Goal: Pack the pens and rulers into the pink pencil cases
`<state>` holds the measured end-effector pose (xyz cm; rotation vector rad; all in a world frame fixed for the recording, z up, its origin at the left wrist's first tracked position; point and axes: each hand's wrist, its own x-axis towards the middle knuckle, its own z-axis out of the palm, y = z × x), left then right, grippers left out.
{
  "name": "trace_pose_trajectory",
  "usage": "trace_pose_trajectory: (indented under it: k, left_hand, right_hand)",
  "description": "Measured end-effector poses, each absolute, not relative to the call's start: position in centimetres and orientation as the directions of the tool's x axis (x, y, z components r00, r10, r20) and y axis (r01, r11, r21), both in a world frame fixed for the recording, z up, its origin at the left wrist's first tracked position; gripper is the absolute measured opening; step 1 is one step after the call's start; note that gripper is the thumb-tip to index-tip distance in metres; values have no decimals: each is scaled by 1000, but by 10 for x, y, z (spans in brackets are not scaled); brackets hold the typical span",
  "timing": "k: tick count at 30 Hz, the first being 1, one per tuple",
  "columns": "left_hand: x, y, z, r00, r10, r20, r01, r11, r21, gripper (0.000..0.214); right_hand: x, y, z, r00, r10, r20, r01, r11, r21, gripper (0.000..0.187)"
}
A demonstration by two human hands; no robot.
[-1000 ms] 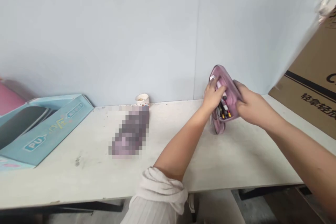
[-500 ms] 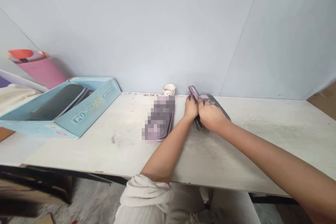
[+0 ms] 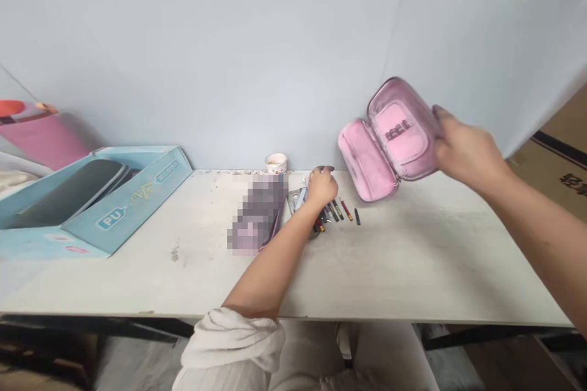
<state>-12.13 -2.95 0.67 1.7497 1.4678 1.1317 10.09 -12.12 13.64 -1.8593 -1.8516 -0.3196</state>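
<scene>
My right hand [image 3: 463,149] grips a pink pencil case [image 3: 389,137] by its right side and holds it in the air above the white table [image 3: 413,269], flapped open and tilted, its inside showing no pens. My left hand [image 3: 321,186] rests on the table near the back wall, fingers curled over a small pile of pens and pencils [image 3: 339,211] and a ruler-like piece [image 3: 296,198]. Several pens lie loose just right of that hand. A blurred purple object [image 3: 257,214] lies left of the pile.
A light blue cardboard box [image 3: 92,201] with a dark flat item inside sits at the table's left. A small paper cup [image 3: 276,163] stands against the wall. A pink roll [image 3: 41,134] is at far left, a brown carton [image 3: 564,159] at far right.
The case was held closed on the table by both hands; now the right hand has lifted it open to the right, and pens lie on the table under the left hand.
</scene>
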Motion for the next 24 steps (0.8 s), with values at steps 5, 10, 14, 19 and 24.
trace_pose_trajectory:
  k: [5, 10, 14, 19, 24]
  left_hand:
    - [-56, -30, 20, 194, 969, 150, 160, -182, 970, 45]
    - [-6, -43, 35, 336, 935, -113, -483, 274, 832, 75]
    - [2, -47, 41, 315, 934, -166, -605, 333, 723, 68]
    - [1, -46, 43, 117, 963, -244, -698, 255, 669, 61]
    - [0, -55, 42, 23, 942, -336, -562, 290, 775, 73]
  right_hand:
    - [153, -118, 113, 208, 862, 463, 848, 77, -524, 59]
    - [154, -97, 57, 220, 944, 245, 426, 133, -895, 51]
    - [141, -100, 27, 108, 988, 110, 76, 102, -992, 56]
    - [115, -121, 4, -129, 989, 74, -70, 65, -995, 69]
    - [82, -127, -11, -85, 996, 35, -30, 33, -999, 43]
